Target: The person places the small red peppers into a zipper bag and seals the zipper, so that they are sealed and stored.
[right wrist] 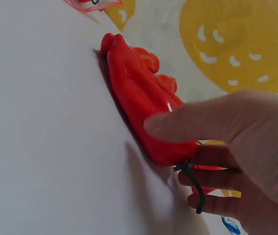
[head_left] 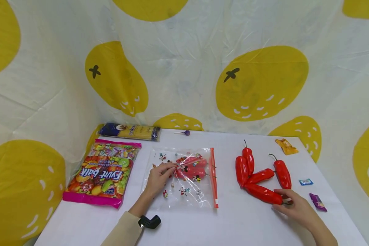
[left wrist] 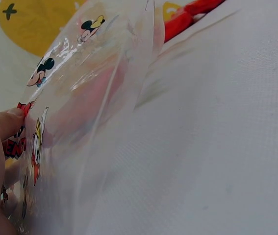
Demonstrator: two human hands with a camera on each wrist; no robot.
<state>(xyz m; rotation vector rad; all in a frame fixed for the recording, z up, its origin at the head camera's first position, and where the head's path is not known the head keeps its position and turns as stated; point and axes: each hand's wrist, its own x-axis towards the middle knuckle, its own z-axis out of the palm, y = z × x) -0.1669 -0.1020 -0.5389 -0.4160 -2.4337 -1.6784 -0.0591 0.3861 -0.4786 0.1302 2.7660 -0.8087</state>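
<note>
A clear zip bag (head_left: 184, 201) with cartoon prints and a red zip edge lies mid-table, with red peppers (head_left: 189, 169) inside. My left hand (head_left: 158, 179) pinches the bag's plastic near its middle, over the peppers. In the left wrist view, the thumb (left wrist: 4, 122) presses on the printed film. At the right, my right hand (head_left: 296, 206) grips the stem end of a glossy red pepper (head_left: 261, 193). Its thumb (right wrist: 192, 122) lies along one side and the fingers are behind, by the green stem (right wrist: 195, 188). Several other red peppers (head_left: 241, 171) lie around it.
On the left lies a pink-edged candy bag (head_left: 103, 174), with a pasta pack (head_left: 130, 132) behind it. A lollipop (head_left: 186, 132) sits at the back edge. At far right are orange (head_left: 286, 147), blue (head_left: 305, 181) and purple (head_left: 318, 202) wrapped sweets. A lemon-print curtain (head_left: 181, 75) hangs behind.
</note>
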